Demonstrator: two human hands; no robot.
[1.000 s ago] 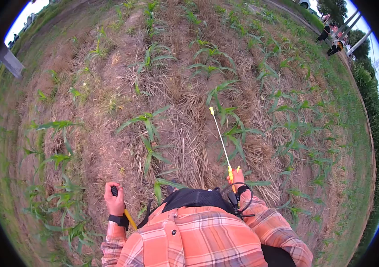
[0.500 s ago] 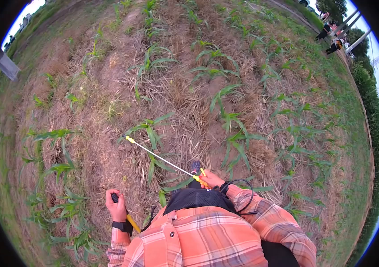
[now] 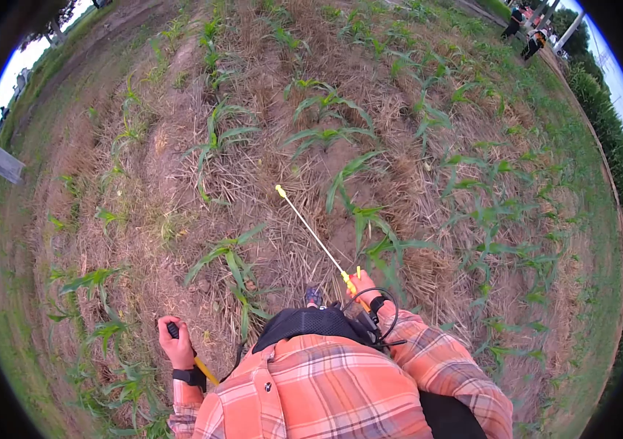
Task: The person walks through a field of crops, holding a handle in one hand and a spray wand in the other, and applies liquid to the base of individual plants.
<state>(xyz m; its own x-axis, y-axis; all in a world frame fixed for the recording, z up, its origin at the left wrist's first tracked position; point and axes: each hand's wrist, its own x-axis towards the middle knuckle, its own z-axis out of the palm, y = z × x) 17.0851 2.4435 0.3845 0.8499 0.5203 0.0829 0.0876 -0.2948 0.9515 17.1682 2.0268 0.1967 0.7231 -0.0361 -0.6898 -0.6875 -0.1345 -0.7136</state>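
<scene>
My right hand (image 3: 367, 287) grips the yellow trigger handle of a thin spray wand (image 3: 311, 233). The wand points forward and to the left, and its yellow nozzle tip (image 3: 279, 192) hangs above straw between two rows of young corn plants (image 3: 359, 219). A black hose (image 3: 388, 322) loops from the handle back to my chest. My left hand (image 3: 174, 342) is closed around a black-gripped pump lever with a yellow shaft (image 3: 205, 370) at my left side. I wear an orange plaid shirt and a watch on the left wrist.
Rows of small corn plants (image 3: 227, 257) run away from me through dry straw and bare soil. People (image 3: 527, 36) stand far off at the top right beside a hedge. A grey post (image 3: 0, 162) stands at the left edge. My shoe tip (image 3: 313, 295) shows below.
The wand swung from right of centre far to the left, then back toward the middle. The view has moved forward along the rows. My left hand stays on the lever.
</scene>
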